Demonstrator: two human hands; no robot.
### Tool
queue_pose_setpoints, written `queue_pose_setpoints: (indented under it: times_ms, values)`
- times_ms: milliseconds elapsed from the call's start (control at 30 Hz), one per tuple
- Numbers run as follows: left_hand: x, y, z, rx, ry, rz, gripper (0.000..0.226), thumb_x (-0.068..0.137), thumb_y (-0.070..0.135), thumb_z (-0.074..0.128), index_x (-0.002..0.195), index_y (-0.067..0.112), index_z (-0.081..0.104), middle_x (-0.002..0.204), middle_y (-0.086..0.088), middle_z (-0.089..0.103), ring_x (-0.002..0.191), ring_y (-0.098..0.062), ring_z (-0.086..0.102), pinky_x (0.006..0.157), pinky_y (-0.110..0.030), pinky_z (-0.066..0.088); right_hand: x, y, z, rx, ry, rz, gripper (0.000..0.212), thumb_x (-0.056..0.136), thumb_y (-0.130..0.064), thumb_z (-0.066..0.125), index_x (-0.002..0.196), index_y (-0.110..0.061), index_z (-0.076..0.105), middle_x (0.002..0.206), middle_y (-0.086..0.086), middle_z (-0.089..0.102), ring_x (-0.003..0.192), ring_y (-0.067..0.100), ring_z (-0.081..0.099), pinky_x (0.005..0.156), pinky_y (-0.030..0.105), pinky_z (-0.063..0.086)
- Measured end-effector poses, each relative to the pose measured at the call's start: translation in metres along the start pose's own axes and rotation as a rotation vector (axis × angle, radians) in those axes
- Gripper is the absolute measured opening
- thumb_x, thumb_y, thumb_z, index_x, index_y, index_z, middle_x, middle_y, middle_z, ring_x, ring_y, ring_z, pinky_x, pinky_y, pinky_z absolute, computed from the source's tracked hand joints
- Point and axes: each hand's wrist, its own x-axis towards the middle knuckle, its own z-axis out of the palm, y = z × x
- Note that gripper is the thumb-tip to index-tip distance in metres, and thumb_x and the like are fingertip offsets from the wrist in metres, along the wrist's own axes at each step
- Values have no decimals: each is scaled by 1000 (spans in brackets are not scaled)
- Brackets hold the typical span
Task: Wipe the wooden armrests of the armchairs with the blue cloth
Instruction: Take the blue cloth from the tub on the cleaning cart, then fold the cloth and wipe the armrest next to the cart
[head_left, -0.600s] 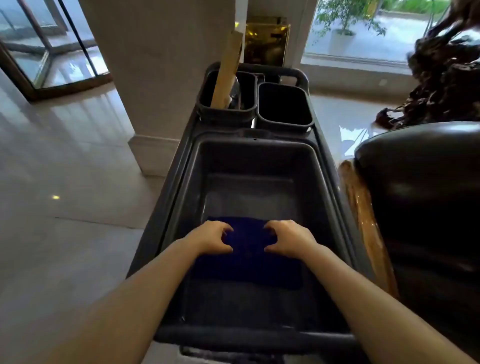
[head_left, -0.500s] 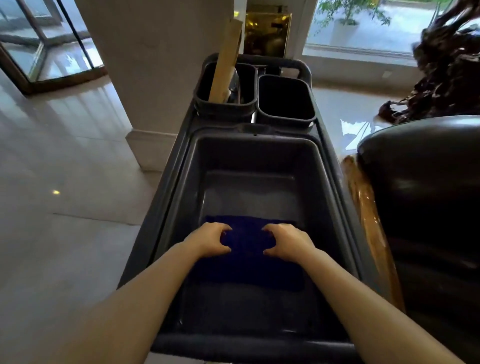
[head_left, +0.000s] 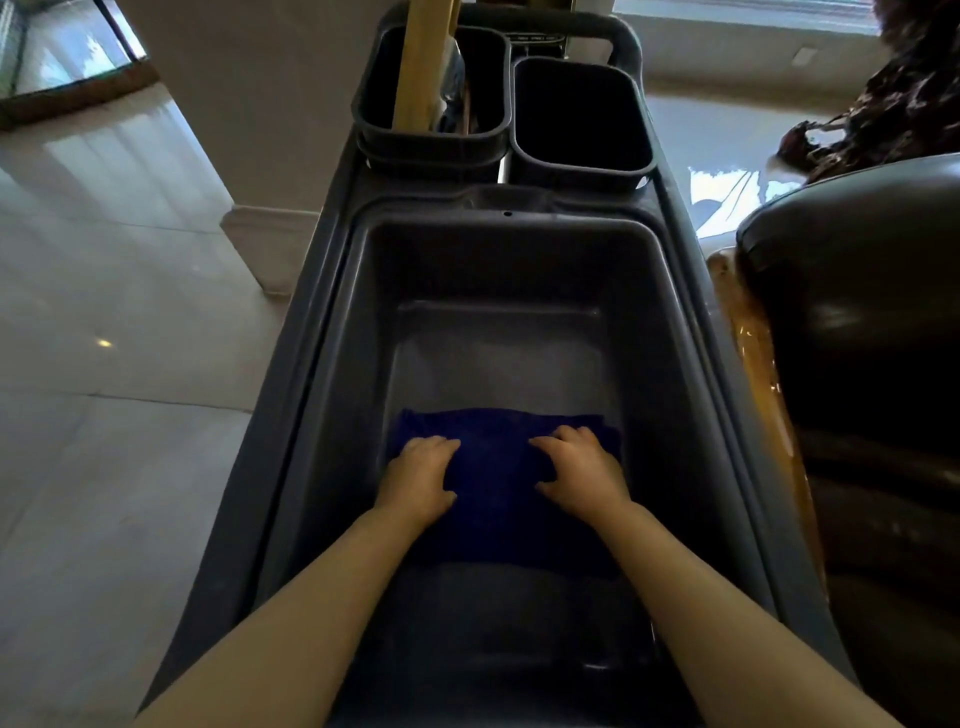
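Note:
The blue cloth (head_left: 498, 483) lies folded on the bottom of the large grey tub (head_left: 332, 374) of a cleaning cart. My left hand (head_left: 418, 480) rests flat on the cloth's left part and my right hand (head_left: 584, 475) on its right part. Both have their fingers stretched out over the fabric, not closed around it. To the right of the cart stands a dark leather armchair (head_left: 862, 364). Its glossy wooden armrest (head_left: 750, 348) runs along the cart's side.
Two small black bins sit at the cart's far end; the left bin (head_left: 374, 119) holds a wooden handle (head_left: 421, 62), the right bin (head_left: 582, 156) looks empty. A white pillar (head_left: 249, 130) stands left of the cart on a shiny marble floor (head_left: 104, 364). A dark carved sculpture (head_left: 893, 104) is at far right.
My fingers were curled into the cloth's middle; now both hands lie flatter and further apart on it. The camera has tilted down and moved closer to the tub.

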Motion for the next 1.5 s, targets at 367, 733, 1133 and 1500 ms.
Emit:
queue_pose_setpoints:
  times_ms: [367,733,1133,1500]
  values:
    - [5,-2,-35,-265,-73,-106,23,76,8,69,98,16,68,106,-3,67,102,-18,61,90,-30,48,-2,9,-20,368,24,76,24,77,-6,64,98,-16,72,100,8,72,91,20,64,80,24,48]
    - [-20,35,-106,-384,-6,-59,9,73,10,71,78,18,73,78,1,68,78,-10,62,65,-18,45,-44,16,-96,488,147,50,18,73,-9,72,88,-19,73,75,-7,65,70,4,59,64,12,41]
    - [-75,193,-166,-308,82,315,17,75,2,65,88,9,73,93,-15,72,85,-23,65,83,-36,54,-174,91,-211,511,374,-60,25,76,-3,67,82,-27,68,79,1,71,75,11,67,67,24,55]
    - [-99,379,-79,-410,105,359,28,75,-7,57,88,12,74,78,-3,69,68,-7,61,69,-20,50,-291,268,-248,502,421,-98,24,78,-14,66,79,-38,67,84,-5,70,79,8,65,69,24,53]
